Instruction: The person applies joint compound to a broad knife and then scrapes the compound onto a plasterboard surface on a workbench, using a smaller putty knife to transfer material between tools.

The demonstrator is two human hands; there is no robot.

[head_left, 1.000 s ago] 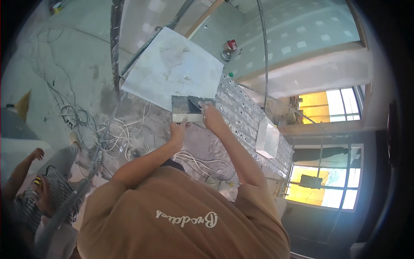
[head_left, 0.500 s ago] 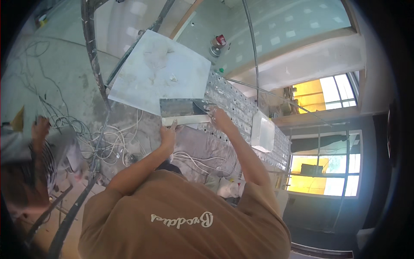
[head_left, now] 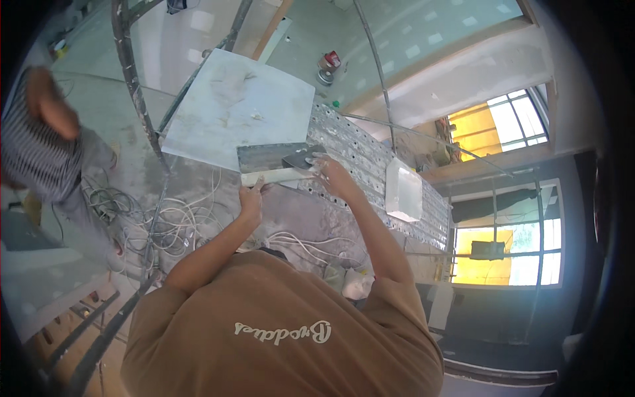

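In the head view, here's the mud pan [head_left: 281, 175], dead centre of the frame, overlapping the lower edge of the pale board [head_left: 228, 112], and the left hand [head_left: 251, 196] has it by the near wall, fingers gripping, some hidden underneath. Over at the pan's right end, the right hand [head_left: 325, 165] has its fingers drawn in around the taping knife [head_left: 297, 157], handle covered! That pan looks stiff and fairly light, though wet smears could turn it slick; mid-length on the long wall, supported from below, seems the balanced hold. The dark blade looks thin and springy, so better held by its handle. Right of centre, a white block [head_left: 403, 190] rests on the perforated metal plank [head_left: 362, 159].
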